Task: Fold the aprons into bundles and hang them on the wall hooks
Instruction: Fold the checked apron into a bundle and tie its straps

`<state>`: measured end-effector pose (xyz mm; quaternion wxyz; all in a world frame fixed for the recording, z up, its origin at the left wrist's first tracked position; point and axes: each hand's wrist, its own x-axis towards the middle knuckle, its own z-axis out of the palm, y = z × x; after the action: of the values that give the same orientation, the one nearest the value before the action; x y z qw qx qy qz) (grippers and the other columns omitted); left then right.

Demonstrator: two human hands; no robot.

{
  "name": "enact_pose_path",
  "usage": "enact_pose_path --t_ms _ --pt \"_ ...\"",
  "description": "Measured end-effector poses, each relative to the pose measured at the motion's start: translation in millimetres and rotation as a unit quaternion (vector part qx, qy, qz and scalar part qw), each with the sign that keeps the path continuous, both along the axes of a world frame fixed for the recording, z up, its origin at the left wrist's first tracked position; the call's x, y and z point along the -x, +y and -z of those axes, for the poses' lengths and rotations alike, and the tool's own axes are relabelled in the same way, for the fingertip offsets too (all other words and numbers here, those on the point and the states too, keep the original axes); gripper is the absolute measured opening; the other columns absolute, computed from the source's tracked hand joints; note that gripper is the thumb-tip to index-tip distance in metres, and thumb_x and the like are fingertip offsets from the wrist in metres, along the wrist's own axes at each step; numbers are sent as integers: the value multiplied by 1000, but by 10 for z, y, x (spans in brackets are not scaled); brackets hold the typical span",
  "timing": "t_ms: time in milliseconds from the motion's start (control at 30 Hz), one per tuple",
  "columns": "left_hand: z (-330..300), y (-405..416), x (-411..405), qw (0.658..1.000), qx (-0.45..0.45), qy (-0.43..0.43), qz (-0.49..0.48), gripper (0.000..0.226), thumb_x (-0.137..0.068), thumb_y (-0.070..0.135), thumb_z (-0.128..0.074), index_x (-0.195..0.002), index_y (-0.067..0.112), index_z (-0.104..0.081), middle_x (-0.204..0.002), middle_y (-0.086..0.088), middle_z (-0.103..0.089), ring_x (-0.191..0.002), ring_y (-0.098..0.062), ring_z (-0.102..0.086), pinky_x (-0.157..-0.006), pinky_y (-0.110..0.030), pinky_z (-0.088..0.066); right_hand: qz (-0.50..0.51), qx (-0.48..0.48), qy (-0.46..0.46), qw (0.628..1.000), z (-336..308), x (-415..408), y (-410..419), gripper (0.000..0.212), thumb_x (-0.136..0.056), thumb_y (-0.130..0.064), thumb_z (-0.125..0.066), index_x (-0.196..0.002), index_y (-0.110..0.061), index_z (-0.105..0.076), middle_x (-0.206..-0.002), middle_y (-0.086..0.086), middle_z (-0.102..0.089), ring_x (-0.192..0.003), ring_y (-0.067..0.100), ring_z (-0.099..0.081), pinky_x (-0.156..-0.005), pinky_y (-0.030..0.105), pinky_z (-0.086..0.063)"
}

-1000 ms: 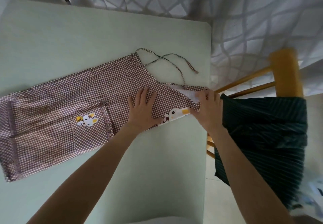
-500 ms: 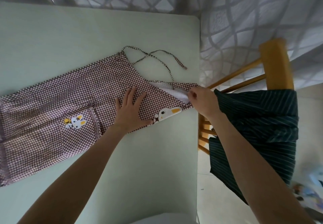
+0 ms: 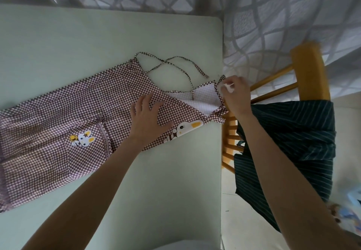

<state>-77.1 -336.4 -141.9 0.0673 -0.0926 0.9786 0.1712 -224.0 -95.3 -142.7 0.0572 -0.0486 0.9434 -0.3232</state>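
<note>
A: Where's the apron [image 3: 78, 117]?
B: Flat on the table [image 3: 97, 40]. The left hand [image 3: 148, 119] presses it with straight fingers; the right hand [image 3: 235, 95] pinches the bib corner.
A: Advice?
B: Keep the cloth pinned, fold the corner over squarely, and tuck the straps [image 3: 172, 62] inside.

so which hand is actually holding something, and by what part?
Right hand pinches the checked apron at its top corner by the table edge. Left hand only presses flat on it.
</note>
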Motion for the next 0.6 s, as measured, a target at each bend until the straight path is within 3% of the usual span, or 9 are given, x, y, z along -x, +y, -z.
enact_pose_path --t_ms 67,167,300,433,500,600 --pt "-56 82 205 993 -35 108 35 44 -76 29 -71 -116 18 -58 -126 -12 -53 -116 -33 -45 -96 -53 -40 -66 -26 49 996 -28 -273 25 15 -83 -17 -64 -96 -11 -59 -95 7 -58 -89 21 -52 -76 26 -39" --pt "-85 277 576 982 -94 117 111 30 -81 6 -63 -111 13 -63 -112 -10 -59 -104 -27 -52 -92 -42 -46 -161 -111 91 976 35 -672 118 31 -77 -38 -69 -97 -17 -56 -98 5 -57 -95 22 -50 -81 33 -42" --pt "-24 369 1071 977 -74 34 196 33 -87 8 -59 -119 17 -62 -121 -9 -52 -110 -25 -46 -91 -34 -44 -217 -168 71 959 165 -788 144 45 -78 -40 -69 -114 -17 -55 -118 10 -55 -115 32 -47 -92 41 -43" --pt "-64 272 1433 963 -41 -47 262 15 -85 19 -65 -98 15 -68 -109 -9 -52 -102 -24 -49 -81 -36 -46 -212 -175 94 957 130 -650 122 34 -79 -33 -71 -106 -17 -57 -102 8 -64 -96 28 -58 -80 39 -50" --pt "-77 220 1505 971 -66 -36 226 11 -86 19 -63 -94 16 -68 -102 -6 -56 -93 -21 -55 -76 -32 -44 -217 -196 73 954 104 -576 103 34 -76 -32 -74 -103 -17 -58 -97 7 -65 -89 28 -61 -79 40 -49" --pt "-102 167 1544 989 -138 33 28 15 -84 17 -62 -99 19 -65 -91 2 -64 -80 -12 -58 -74 -24 -45 -229 -205 77 948 91 -495 64 18 -80 -25 -70 -94 -16 -62 -88 7 -66 -82 27 -62 -78 41 -49"
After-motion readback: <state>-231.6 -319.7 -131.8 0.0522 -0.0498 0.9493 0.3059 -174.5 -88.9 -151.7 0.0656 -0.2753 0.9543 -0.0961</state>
